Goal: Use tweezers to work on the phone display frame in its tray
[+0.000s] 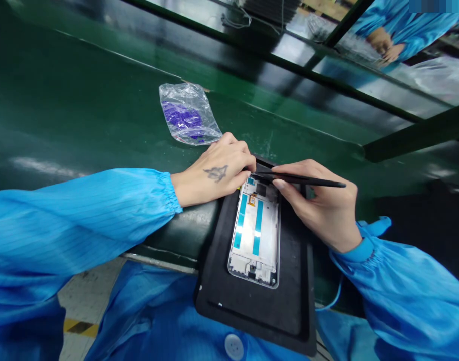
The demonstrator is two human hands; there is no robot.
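2 bare hands meet at the top end of a phone display frame [255, 235], which lies below the grip on a black rubber mat [218, 286]. The right hand [317, 205] pinches black tweezers [308, 179], tips at that end; the left hand [214, 173] curls over it, any hold hidden.

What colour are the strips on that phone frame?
The two strips are teal blue, clearest in the head view.
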